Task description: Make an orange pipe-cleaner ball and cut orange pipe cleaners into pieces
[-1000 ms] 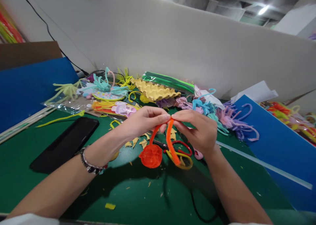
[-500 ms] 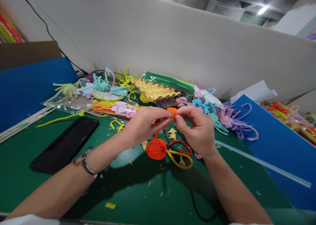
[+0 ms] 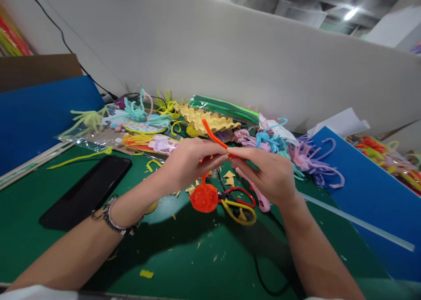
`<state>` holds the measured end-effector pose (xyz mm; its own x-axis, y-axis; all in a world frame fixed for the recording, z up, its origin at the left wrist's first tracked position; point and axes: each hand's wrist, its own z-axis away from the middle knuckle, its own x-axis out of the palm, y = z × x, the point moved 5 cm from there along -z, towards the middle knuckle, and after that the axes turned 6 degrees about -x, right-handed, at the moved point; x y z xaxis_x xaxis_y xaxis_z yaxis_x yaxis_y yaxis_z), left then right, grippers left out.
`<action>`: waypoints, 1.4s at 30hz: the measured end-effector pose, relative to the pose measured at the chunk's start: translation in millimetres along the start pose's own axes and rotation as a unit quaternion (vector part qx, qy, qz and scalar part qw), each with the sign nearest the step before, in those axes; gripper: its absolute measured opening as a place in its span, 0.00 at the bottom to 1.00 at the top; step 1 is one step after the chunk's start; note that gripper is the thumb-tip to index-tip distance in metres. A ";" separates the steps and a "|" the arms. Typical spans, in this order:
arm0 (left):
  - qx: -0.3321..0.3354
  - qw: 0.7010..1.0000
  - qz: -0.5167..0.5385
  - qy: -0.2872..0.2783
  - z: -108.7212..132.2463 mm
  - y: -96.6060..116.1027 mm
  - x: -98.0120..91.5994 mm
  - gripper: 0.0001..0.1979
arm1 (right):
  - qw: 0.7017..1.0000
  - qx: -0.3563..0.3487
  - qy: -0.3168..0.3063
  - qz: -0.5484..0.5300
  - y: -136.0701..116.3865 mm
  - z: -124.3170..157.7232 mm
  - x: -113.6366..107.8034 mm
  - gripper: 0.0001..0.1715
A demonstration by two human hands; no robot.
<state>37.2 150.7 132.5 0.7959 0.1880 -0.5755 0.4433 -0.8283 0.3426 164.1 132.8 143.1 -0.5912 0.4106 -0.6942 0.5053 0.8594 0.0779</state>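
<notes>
Both hands meet above the green table (image 3: 184, 260), pinching one orange pipe cleaner (image 3: 213, 137). My left hand (image 3: 189, 162) is closed on it from the left, my right hand (image 3: 268, 173) from the right, fingertips touching. One free end of the pipe cleaner sticks up and left past the fingers. Below the hands its other part hangs down into an orange coiled ball (image 3: 204, 198). Scissors with red and yellow handles (image 3: 240, 203) lie on the table right under the hands.
A heap of coloured pipe cleaners (image 3: 279, 146), bags and yellow corrugated card (image 3: 205, 120) fills the back of the table. A black phone (image 3: 87, 190) lies at left. Blue boards stand at left (image 3: 39, 116) and right (image 3: 371, 194). Yellow scraps litter the table.
The orange loop that hung below my hands was wound up at the fingertips. One end now points up and left, and the coiled ball has risen slightly.
</notes>
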 end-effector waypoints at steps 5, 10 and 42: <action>0.044 0.997 -0.060 0.003 2.0 4.9 2.3 0.08 | 0.998 -0.013 -0.046 0.041 -0.4 2.3 2.1 0.08; 0.074 0.987 -0.144 -0.004 4.3 6.9 6.0 0.11 | 0.998 -0.006 -0.053 0.023 2.8 2.2 5.2 0.07; 0.060 0.994 -0.085 -0.040 3.4 -5.5 8.9 0.12 | 0.874 0.330 -0.108 -0.339 22.8 11.0 28.5 0.18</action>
<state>40.4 155.1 123.0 0.6762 0.2926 -0.6761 0.5133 -0.8454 0.1475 165.7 160.7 117.2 -0.7990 -0.2538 -0.5451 0.3799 0.4896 -0.7848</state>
